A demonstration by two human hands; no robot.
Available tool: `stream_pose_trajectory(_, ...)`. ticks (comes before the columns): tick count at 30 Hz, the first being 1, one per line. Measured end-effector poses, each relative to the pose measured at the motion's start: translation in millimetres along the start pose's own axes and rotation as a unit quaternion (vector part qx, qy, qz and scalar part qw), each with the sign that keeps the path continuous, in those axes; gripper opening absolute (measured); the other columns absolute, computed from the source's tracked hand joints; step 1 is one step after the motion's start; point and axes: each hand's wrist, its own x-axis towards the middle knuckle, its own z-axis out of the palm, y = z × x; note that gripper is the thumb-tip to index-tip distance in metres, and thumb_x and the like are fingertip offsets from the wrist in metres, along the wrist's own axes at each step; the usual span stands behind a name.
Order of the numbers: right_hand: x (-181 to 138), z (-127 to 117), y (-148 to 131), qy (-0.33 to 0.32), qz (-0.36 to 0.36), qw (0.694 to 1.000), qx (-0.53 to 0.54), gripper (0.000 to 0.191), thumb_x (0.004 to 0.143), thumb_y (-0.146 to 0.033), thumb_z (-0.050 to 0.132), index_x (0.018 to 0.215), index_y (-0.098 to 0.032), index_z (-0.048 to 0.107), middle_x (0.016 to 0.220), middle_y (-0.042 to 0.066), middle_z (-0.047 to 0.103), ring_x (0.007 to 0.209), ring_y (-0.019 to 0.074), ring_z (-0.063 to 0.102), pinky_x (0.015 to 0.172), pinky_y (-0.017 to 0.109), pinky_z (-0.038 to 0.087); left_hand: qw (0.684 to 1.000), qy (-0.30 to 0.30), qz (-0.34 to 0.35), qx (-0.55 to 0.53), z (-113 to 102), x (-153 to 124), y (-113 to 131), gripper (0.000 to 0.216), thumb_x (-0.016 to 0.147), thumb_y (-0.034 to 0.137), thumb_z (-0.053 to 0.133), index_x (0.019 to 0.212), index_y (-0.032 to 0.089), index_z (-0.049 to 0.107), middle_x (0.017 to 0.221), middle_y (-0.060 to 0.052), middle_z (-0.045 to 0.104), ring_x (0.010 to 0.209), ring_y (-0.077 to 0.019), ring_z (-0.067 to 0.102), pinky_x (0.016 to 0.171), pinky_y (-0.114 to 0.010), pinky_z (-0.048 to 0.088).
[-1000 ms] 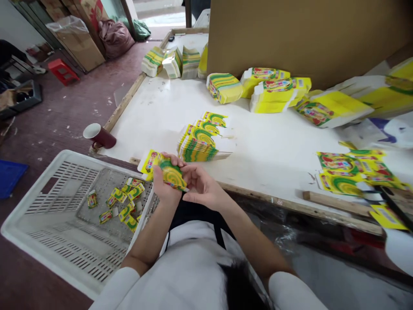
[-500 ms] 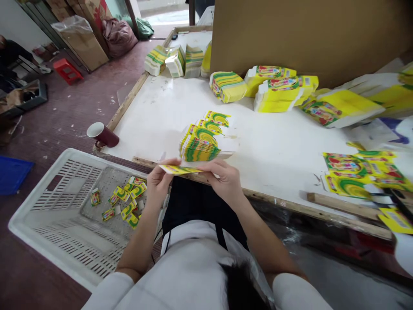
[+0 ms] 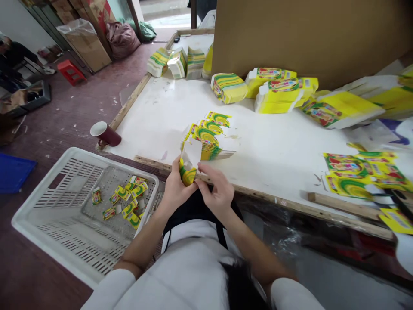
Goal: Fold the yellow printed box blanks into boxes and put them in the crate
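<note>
Both hands hold one small yellow-and-green carton blank (image 3: 189,165) upright at the table's near edge, its white inside flap showing. My left hand (image 3: 176,189) grips its left side with fingers wrapped round. From the right, my right hand (image 3: 217,191) pinches the carton's lower part. Just behind them a fanned stack of flat blanks (image 3: 206,137) lies on the white table (image 3: 161,116). To my left stands a white plastic crate (image 3: 48,189) with several folded little cartons (image 3: 127,202) on its floor.
A maroon mug (image 3: 105,134) sits at the table's left corner. Bundles of yellow blanks (image 3: 280,88) line the back below a tall brown cardboard sheet (image 3: 306,34). More printed blanks (image 3: 358,172) and a wooden strip (image 3: 342,206) lie at right. Boxes, a red stool and bags stand on the floor.
The blank was held flat and edge-on between both hands; now it stands upright and partly opened, with the hands drawn closer together.
</note>
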Motion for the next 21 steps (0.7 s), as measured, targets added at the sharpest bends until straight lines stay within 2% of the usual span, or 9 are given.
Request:
stream_pose_trajectory(4, 31, -12, 4, -0.044, 0.233, 0.964, 0.124, 0.049, 0.075, -0.041, 0.079, 0.118, -0.023, 0.063, 0.103, 0.006, 0.072, 0.077, 0.0199, 0.069, 0.073, 0.037, 0.06, 0.993, -0.039, 0.094, 0.064, -5, -1, -9, 0.09, 0.074, 0.027, 0.075, 0.15, 0.026, 0.027, 0.124, -0.01, 0.063, 0.105, -0.0242, 0.066, 0.091, -0.037, 0.053)
stream_pose_trajectory(6, 42, -15, 10, -0.114, 0.362, 0.901, 0.211, 0.042, 0.074, -0.049, 0.077, 0.102, -0.02, 0.067, 0.09, 0.005, 0.074, 0.073, 0.0209, 0.069, 0.066, 0.034, 0.059, 0.984, -0.052, 0.156, 0.062, -5, -2, -11, 0.09, 0.073, 0.027, 0.076, 0.15, 0.026, 0.028, 0.128, -0.011, 0.062, 0.107, -0.024, 0.066, 0.091, -0.036, 0.053)
stream_pose_trajectory(8, 40, -11, 18, -0.179, 0.467, 0.812, 0.302, 0.04, 0.072, -0.053, 0.076, 0.092, -0.019, 0.069, 0.084, 0.006, 0.074, 0.072, 0.0227, 0.07, 0.063, 0.034, 0.059, 0.978, -0.036, 0.2, 0.048, -2, -4, -11, 0.087, 0.073, 0.028, 0.077, 0.147, 0.025, 0.03, 0.128, -0.011, 0.062, 0.107, -0.0233, 0.066, 0.09, -0.033, 0.054)
stream_pose_trajectory(10, 29, -4, 22, -0.205, 0.519, 0.746, 0.363, 0.045, 0.068, -0.059, 0.077, 0.088, -0.02, 0.069, 0.083, 0.007, 0.075, 0.072, 0.0229, 0.07, 0.063, 0.034, 0.059, 0.975, -0.014, 0.218, 0.043, -1, -4, -11, 0.083, 0.074, 0.029, 0.076, 0.145, 0.024, 0.033, 0.126, -0.011, 0.062, 0.104, -0.0226, 0.067, 0.088, -0.032, 0.054)
stream_pose_trajectory(11, 21, -1, 23, -0.201, 0.522, 0.734, 0.385, 0.049, 0.066, -0.064, 0.077, 0.088, -0.021, 0.069, 0.085, 0.007, 0.075, 0.075, 0.0231, 0.071, 0.066, 0.035, 0.06, 0.975, -0.007, 0.219, 0.044, -1, -4, -11, 0.082, 0.075, 0.03, 0.076, 0.144, 0.023, 0.033, 0.125, -0.011, 0.062, 0.103, -0.0221, 0.067, 0.087, -0.031, 0.054)
stream_pose_trajectory(13, 10, 3, 22, -0.178, 0.482, 0.75, 0.417, 0.063, 0.061, -0.075, 0.075, 0.095, -0.022, 0.069, 0.097, 0.008, 0.076, 0.085, 0.0245, 0.072, 0.075, 0.037, 0.06, 0.977, 0.001, 0.205, 0.054, -1, -3, -11, 0.082, 0.075, 0.03, 0.076, 0.143, 0.022, 0.031, 0.126, -0.012, 0.06, 0.101, -0.0212, 0.066, 0.085, -0.031, 0.054)
stream_pose_trajectory(15, 6, 3, 18, -0.155, 0.418, 0.794, 0.414, 0.07, 0.059, -0.076, 0.076, 0.104, -0.022, 0.068, 0.11, 0.01, 0.074, 0.096, 0.026, 0.071, 0.085, 0.039, 0.059, 0.981, 0.006, 0.182, 0.07, -1, -1, -12, 0.08, 0.076, 0.029, 0.076, 0.142, 0.022, 0.03, 0.125, -0.012, 0.059, 0.097, -0.0196, 0.066, 0.081, -0.029, 0.053)
stream_pose_trajectory(18, 14, 0, 13, -0.102, 0.389, 0.847, 0.349, 0.054, 0.068, -0.061, 0.08, 0.104, -0.022, 0.069, 0.11, 0.007, 0.075, 0.099, 0.0239, 0.07, 0.092, 0.037, 0.055, 0.975, 0.001, 0.194, 0.103, 2, 1, -15, 0.069, 0.076, 0.028, 0.074, 0.133, 0.024, 0.035, 0.118, -0.009, 0.06, 0.091, -0.0182, 0.066, 0.076, -0.029, 0.052)
stream_pose_trajectory(21, 29, -4, 15, -0.124, 0.391, 0.858, 0.309, 0.042, 0.072, -0.054, 0.079, 0.098, -0.021, 0.072, 0.101, 0.004, 0.077, 0.095, 0.0231, 0.071, 0.093, 0.038, 0.055, 0.964, 0.009, 0.228, 0.139, 5, -1, -17, 0.057, 0.075, 0.027, 0.072, 0.122, 0.026, 0.04, 0.106, -0.005, 0.06, 0.082, -0.0172, 0.065, 0.069, -0.027, 0.05)
